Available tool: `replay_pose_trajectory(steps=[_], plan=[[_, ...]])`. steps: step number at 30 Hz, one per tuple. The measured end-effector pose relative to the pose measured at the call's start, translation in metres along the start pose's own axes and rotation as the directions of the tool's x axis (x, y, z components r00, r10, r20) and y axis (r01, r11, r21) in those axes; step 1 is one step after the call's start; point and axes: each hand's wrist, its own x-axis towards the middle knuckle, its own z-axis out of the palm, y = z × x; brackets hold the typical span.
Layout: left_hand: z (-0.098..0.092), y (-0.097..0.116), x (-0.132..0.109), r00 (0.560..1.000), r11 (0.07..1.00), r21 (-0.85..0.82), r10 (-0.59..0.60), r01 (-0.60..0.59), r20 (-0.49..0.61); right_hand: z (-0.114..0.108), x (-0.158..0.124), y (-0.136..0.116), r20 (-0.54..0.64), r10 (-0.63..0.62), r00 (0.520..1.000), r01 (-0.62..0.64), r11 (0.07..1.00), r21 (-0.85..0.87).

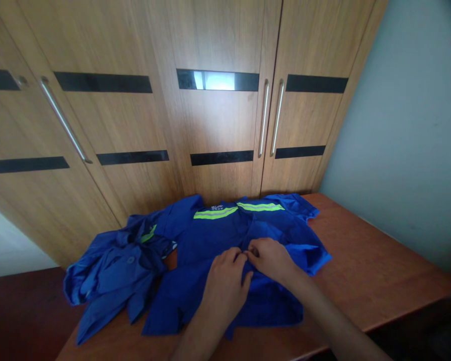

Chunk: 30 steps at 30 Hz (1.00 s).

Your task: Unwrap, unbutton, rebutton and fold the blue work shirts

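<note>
A blue work jacket point(210, 238) with yellow-green reflective strips across the chest lies spread front up on the wooden table. My left hand point(225, 281) and my right hand point(270, 258) meet over the middle of its front, where the two front edges come together. The fingers of both are closed in a pinch on the cloth, fingertips almost touching. Whatever small part sits between the fingertips is hidden. Below my right wrist the jacket's lower front is rumpled, and one sleeve point(311, 255) lies folded at the right.
Left of the jacket, a second blue garment point(116, 271) with a button lies crumpled at the table's left edge. A wooden wardrobe point(221, 120) with metal handles rises right behind the table point(346, 250). A pale wall point(409, 125) bounds the right side.
</note>
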Motion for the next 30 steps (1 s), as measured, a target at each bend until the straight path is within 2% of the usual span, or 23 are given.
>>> replay_pose_trajectory(steps=[3,8,13,19,22,26,30], plan=[[0.015,-0.01,0.008,0.997,0.999,0.044,0.019,-0.022,0.073,0.005,0.004,0.003,0.093,0.044,0.995,-0.039,0.998,-0.054],[0.02,-0.019,0.008,0.986,0.994,0.023,0.106,-0.11,0.129,0.006,-0.003,0.011,0.169,0.003,0.986,0.009,0.998,-0.068],[0.027,-0.022,0.012,0.981,0.99,0.009,0.136,-0.139,0.139,0.009,-0.005,0.01,0.149,-0.017,0.989,0.025,0.998,-0.053],[0.037,-0.028,0.015,0.98,0.996,0.054,0.065,-0.076,0.186,0.014,-0.004,-0.003,0.157,0.079,0.985,-0.055,0.987,-0.152],[0.039,-0.031,0.014,0.981,0.996,0.035,0.07,-0.078,0.18,0.016,-0.004,-0.006,0.142,0.092,0.986,-0.07,0.985,-0.155],[0.041,-0.037,0.011,0.987,0.996,-0.05,0.074,-0.068,0.141,0.02,-0.005,0.001,0.125,0.064,0.99,-0.058,0.997,-0.052],[0.039,-0.041,0.008,0.996,0.993,-0.114,0.047,-0.038,0.071,0.021,-0.008,0.016,0.088,0.037,0.995,-0.054,0.979,0.194]])
